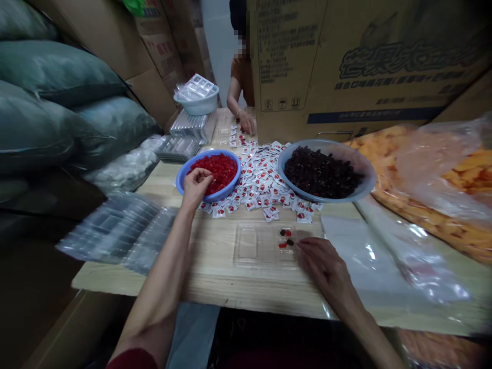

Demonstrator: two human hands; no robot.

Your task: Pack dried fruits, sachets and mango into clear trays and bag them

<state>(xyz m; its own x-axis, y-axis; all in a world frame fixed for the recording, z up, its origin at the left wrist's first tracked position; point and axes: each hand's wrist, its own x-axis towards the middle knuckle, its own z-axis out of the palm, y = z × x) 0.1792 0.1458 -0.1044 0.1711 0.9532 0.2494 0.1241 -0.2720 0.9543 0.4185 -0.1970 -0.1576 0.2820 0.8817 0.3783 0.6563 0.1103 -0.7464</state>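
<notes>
My left hand (197, 185) reaches into a blue bowl of red candied pieces (209, 171), fingers bunched in a pinch over the pieces. My right hand (325, 266) rests on the wooden table beside a clear plastic compartment tray (265, 245), fingertips curled at its right edge. A few red and dark pieces (285, 238) lie in the tray's right compartment; its left compartment looks bare. A second blue bowl holds dark dried fruit (323, 171). Several small red-and-white sachets (261, 182) are scattered between the bowls.
Stacks of clear trays (123, 233) lie at the left. Plastic bags of orange dried fruit (442, 189) sit at the right. Cardboard boxes (346, 61) stand behind. Another person's hand (246, 122) works at the far end, near a white bowl (198, 100).
</notes>
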